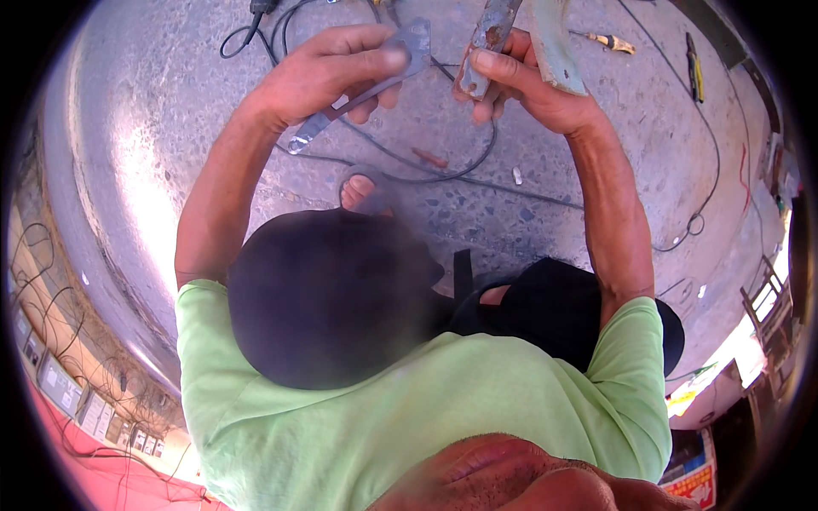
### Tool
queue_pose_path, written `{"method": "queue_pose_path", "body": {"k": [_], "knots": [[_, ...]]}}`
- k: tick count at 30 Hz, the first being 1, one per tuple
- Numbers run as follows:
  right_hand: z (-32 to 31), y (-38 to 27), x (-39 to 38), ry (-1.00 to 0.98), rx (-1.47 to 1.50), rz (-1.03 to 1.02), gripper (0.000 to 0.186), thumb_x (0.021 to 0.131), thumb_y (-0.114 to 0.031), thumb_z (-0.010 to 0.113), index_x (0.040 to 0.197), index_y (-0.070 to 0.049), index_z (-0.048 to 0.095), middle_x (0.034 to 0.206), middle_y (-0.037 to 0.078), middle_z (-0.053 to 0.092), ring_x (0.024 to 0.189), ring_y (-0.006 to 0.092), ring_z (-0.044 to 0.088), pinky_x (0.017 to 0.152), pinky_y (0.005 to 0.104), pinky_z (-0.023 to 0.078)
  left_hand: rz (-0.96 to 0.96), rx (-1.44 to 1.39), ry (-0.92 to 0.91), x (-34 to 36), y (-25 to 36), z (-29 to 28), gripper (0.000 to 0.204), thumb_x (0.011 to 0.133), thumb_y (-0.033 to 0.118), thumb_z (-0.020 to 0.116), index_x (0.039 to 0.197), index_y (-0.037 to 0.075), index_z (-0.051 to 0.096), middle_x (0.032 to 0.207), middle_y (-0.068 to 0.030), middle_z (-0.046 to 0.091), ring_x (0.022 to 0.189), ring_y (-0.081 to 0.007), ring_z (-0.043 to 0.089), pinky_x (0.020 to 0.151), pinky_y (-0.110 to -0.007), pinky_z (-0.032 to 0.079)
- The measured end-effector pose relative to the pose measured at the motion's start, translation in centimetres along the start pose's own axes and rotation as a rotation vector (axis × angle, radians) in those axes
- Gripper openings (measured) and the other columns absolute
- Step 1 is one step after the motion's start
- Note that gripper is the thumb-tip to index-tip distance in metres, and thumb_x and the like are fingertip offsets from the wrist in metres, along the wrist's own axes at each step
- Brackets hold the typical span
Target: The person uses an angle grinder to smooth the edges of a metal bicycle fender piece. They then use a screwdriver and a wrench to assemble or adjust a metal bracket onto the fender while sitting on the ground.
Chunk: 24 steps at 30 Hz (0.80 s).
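Note:
My left hand (pixel 319 72) is closed around a flat grey metal bracket (pixel 417 53), thumb on top. The bracket's narrow arm slants down past the fingers and ends in a small hole. Across from it, my right hand (pixel 545 89) grips the lower end of a worn metal bar (pixel 492 38) with brown rust patches, the thumb lying on its face. A pale, curved metal strip (pixel 558 47) comes down over the back of that hand; its upper end is cut off by the frame. A gap separates the bracket from the bar.
Dark cables (pixel 409 153) loop across the speckled concrete floor (pixel 477 209). A tool with a yellowish handle (pixel 612 42) and yellow-and-black-handled pliers (pixel 696 72) lie at the far right. A reddish-brown fragment (pixel 429 157) rests below my hands. Tangled wires (pixel 77 341) line the left side.

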State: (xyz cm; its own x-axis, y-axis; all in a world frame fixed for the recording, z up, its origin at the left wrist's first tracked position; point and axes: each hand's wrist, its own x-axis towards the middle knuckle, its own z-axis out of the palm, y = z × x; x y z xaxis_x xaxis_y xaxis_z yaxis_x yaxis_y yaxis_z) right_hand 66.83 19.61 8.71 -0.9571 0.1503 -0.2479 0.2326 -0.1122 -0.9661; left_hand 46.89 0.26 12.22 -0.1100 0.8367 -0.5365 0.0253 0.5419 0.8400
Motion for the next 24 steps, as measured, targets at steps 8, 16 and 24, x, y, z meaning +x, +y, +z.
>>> {"method": "queue_pose_path", "body": {"k": [8,16,24], "knots": [[0.8,-0.8,-0.2,0.087,0.007,-0.019,0.036,0.099,-0.040,0.065,0.098,-0.005,0.071,0.082,0.007,0.074,0.063,0.0112,0.067,0.053,0.0241,0.051,0.100,-0.118,0.028,0.9,-1.3,0.9,0.030,0.099,0.040,0.062,0.093,0.011,0.063,0.078,0.0007,0.066,0.057,-0.0050,0.057,0.047,-0.020,0.037],[1.0,-0.8,-0.3,-0.007,0.075,0.064,0.033,0.100,-0.036,0.063,0.102,-0.004,0.071,0.085,0.007,0.073,0.073,0.0112,0.068,0.055,0.0233,0.052,0.106,-0.191,-0.012,0.0,-1.3,1.1,0.027,0.099,0.030,0.064,0.106,0.003,0.063,0.078,-0.0056,0.065,0.055,-0.0088,0.056,0.051,-0.022,0.043],[1.5,-1.5,-0.6,-0.031,0.112,0.014,0.031,0.102,-0.032,0.062,0.109,-0.002,0.069,0.087,0.008,0.073,0.076,0.0139,0.071,0.055,0.0255,0.054,0.130,-0.234,-0.063,-1.1,-1.4,1.3,0.030,0.097,0.028,0.067,0.111,0.001,0.066,0.077,-0.0040,0.065,0.055,-0.0079,0.056,0.050,-0.022,0.043]]}}
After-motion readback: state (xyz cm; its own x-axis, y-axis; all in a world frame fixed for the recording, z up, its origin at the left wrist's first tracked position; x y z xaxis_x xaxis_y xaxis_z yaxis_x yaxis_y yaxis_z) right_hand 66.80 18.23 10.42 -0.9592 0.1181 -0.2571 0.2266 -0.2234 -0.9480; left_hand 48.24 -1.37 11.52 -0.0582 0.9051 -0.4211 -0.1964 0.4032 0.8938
